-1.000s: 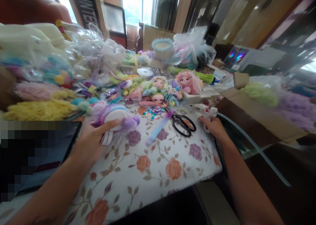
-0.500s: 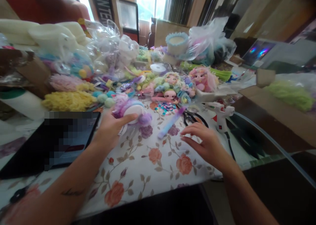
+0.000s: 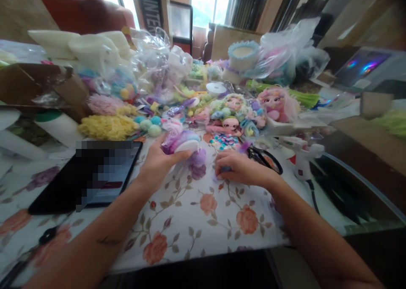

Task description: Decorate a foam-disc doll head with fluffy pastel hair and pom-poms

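My left hand grips a fluffy purple, pink and blue craft piece with a flat white side, the thumb lying along its near edge. A purple puff sticks out at its right end. Close by on the right, my right hand has its fingers curled down over a slim purple-to-blue strip. The strip's purple end shows past the knuckles and the hand hides most of the rest. Black-handled scissors lie just right of that hand.
Sequins lie loose beyond my hands. Behind them are doll heads, a pink-haired doll, a ribbon spool and yellow fluff. A tablet lies left; a white glue gun stands right, near a cardboard box.
My right hand has moved left and closed down over the purple-to-blue strip. My left hand still holds the fluffy piece. The whole view has shifted a little, so things appear farther right.
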The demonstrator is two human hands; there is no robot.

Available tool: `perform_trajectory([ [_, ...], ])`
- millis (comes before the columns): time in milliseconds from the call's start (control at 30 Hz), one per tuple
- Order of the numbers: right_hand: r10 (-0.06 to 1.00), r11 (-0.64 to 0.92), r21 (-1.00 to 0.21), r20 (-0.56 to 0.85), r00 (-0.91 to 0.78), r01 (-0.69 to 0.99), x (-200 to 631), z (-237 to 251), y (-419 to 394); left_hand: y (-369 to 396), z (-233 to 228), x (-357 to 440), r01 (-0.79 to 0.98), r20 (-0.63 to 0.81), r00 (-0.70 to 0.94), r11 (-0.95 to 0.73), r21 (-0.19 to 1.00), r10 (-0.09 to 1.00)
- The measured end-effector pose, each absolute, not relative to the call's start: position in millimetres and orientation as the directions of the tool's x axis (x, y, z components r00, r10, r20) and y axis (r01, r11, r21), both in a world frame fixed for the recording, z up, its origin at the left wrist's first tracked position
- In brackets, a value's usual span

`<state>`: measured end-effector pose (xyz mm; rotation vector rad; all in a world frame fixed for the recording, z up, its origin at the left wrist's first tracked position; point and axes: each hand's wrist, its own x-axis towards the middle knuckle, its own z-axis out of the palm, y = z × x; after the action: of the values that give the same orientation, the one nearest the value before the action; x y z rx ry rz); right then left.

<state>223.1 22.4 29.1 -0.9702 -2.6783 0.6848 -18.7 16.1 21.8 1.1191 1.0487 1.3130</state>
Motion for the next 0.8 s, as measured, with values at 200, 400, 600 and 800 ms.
perform_trajectory([
  [200,0.807,0.466,-0.771,0.169,-0.566,0.434,224.3,28.2,9.2,15.4,29.2,-18.2,-0.362,-0.123,0.097,0.151,0.920,0.988],
  [400,0.868,0.378,-0.895,0.252,-0.428,0.239,210.4,36.3,-7.8,19.8,30.6,-17.2,-0.522,-0.361,0.098,0.356,0.775,0.928],
  [600,0.767,0.633,-0.627,0.588,-0.257,0.454,215.9,61.2,-13.5,20.6,26.3,-16.1,-0.543,-0.371,0.100,0.363,0.758,0.923],
  [800,0.603,0.626,-0.669,0.741,0.296,0.402,260.3,107.0,12.9,21.5,30.3,-14.7,-0.551,-0.372,0.078,0.351,0.757,0.925],
])
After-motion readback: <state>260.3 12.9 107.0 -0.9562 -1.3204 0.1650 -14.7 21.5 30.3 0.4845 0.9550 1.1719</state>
